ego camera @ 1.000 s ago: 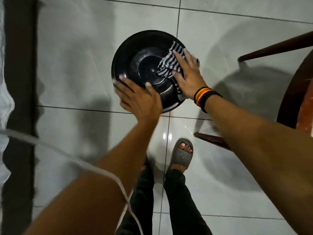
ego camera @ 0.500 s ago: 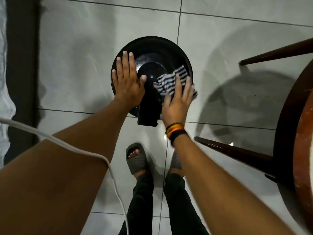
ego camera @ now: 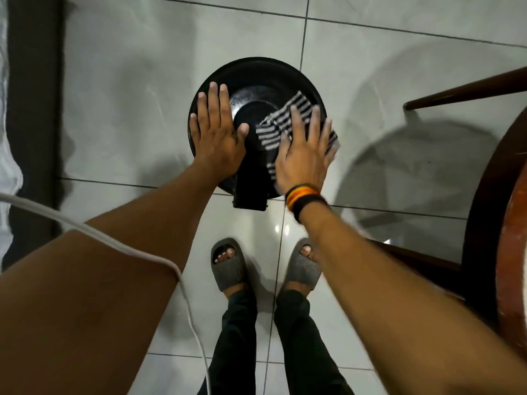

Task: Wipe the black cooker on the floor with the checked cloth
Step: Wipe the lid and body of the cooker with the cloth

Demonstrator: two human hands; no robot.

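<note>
A round black cooker (ego camera: pixel 265 72) stands on the tiled floor, its handle block (ego camera: pixel 249 195) pointing toward me. My left hand (ego camera: pixel 216 132) lies flat on the left side of its top, fingers spread. My right hand (ego camera: pixel 303 149) presses the black-and-white checked cloth (ego camera: pixel 278 122) onto the right side of the top, palm down. Part of the cloth is hidden under that hand. A banded wristband sits on my right wrist.
A dark wooden stool or table (ego camera: pixel 496 223) with slanted legs stands at the right. A white cable (ego camera: pixel 137 252) crosses my left arm. My feet in grey slippers (ego camera: pixel 228 266) stand just behind the cooker. A dark strip (ego camera: pixel 34 109) runs along the left edge.
The cooker went from tilted with its inside showing to upright with its top up. My left hand shifted from its rim to its top. My right hand with the cloth slid slightly right.
</note>
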